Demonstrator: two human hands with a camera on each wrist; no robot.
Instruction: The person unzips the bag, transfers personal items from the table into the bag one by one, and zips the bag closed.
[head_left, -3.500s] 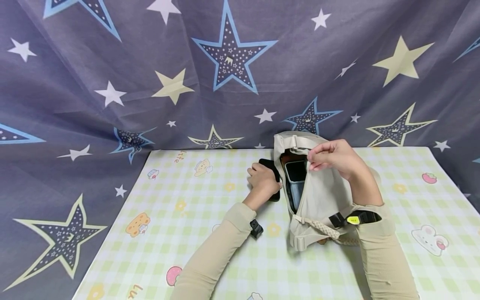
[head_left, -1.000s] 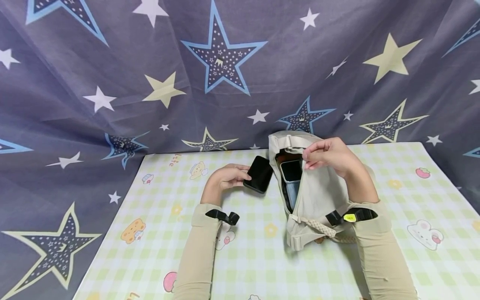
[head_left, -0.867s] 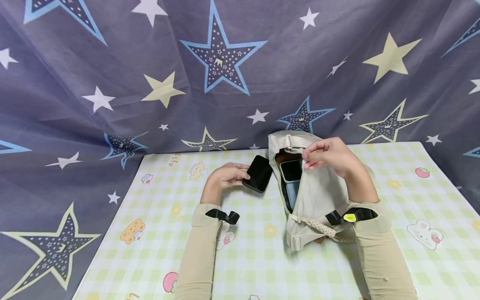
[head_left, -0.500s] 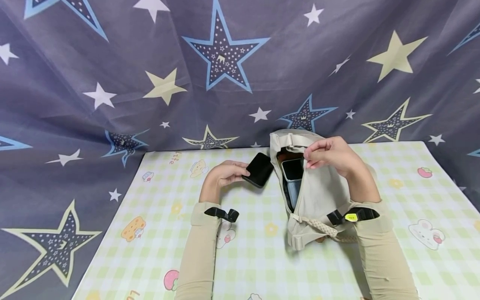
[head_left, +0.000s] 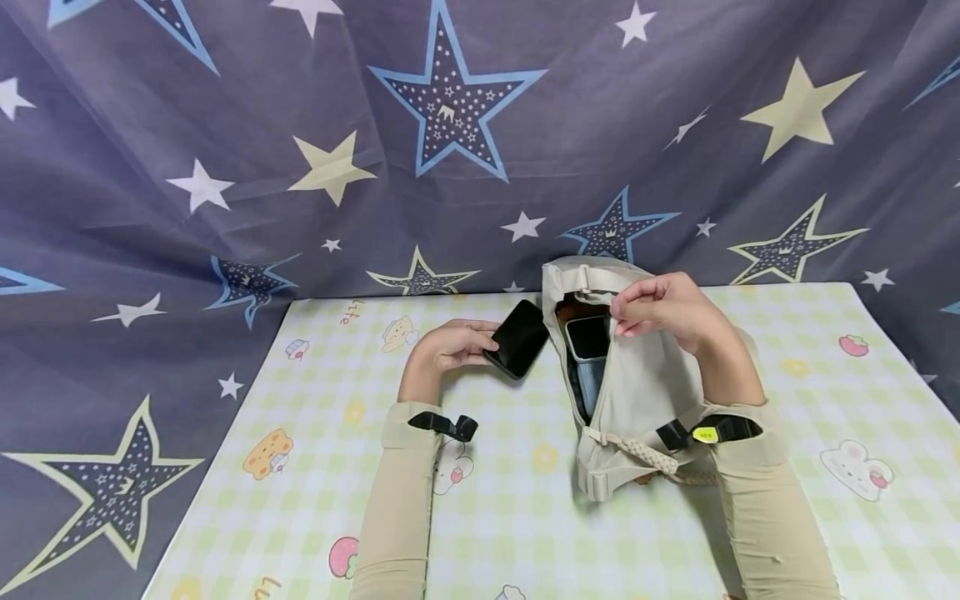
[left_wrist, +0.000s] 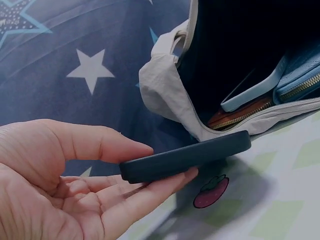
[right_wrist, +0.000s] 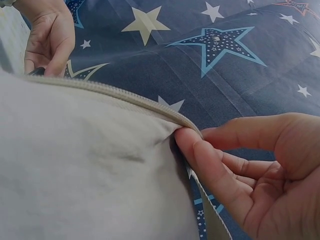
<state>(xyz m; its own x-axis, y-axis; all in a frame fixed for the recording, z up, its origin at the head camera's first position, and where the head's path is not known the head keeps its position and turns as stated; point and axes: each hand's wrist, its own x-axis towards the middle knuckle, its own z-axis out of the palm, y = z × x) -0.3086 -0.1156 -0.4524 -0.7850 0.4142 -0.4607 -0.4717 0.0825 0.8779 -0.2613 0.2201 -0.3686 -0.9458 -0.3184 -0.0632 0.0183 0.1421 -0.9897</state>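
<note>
Bag (head_left: 656, 375) of beige cloth sat gaping near the far edge of the table (head_left: 510, 517), its zippered rim pinched by the thumb and fingers of the right hand (head_left: 667, 312). The left hand (head_left: 453, 343) gripped a flat black device (head_left: 519, 340) above the table, just beside the opening, on the side toward the left edge. Inside showed a pale-framed phone (head_left: 588, 337), a blue zipped pouch (left_wrist: 302, 75) and a brown zipped item (left_wrist: 244, 110).

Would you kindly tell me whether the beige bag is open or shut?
The beige bag is open: its mouth gapes, showing a blue zippered pouch inside.
</note>
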